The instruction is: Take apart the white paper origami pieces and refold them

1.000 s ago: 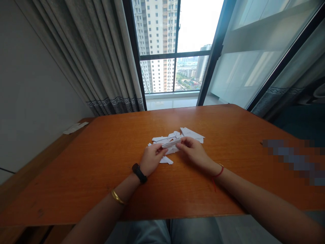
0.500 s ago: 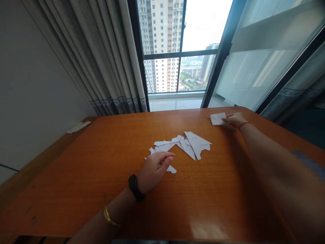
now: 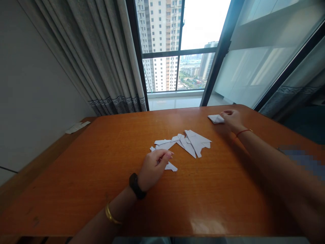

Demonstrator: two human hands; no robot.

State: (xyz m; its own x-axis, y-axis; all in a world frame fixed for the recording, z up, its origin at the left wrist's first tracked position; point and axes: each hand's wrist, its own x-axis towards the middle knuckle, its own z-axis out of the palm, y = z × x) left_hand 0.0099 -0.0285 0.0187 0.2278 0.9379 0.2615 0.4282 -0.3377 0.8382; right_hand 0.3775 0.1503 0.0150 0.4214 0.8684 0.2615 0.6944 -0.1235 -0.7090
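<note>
My left hand (image 3: 153,170) rests on the wooden table (image 3: 76,193), fingers loosely curled, partly over a small white paper scrap (image 3: 171,166). Just beyond it lies a loose pile of cut white paper pieces (image 3: 189,143). My right hand (image 3: 231,120) is far off at the table's back right. Its fingers press on the end of a small folded white paper (image 3: 215,118), hiding part of it. A black wristband (image 3: 137,185) and gold bangle (image 3: 110,214) circle my left arm, and a red string (image 3: 243,133) circles my right wrist.
A white paper strip (image 3: 77,127) lies on a lower wooden ledge at the left. Grey curtains (image 3: 101,51) hang behind the table beside a tall window (image 3: 177,67). A pixelated blurred patch (image 3: 299,159) covers the table's right side.
A second ago both hands held a paper strip over the pile. My right hand then moved to the back right, and the folded paper under it now looks narrower. My left hand has barely moved.
</note>
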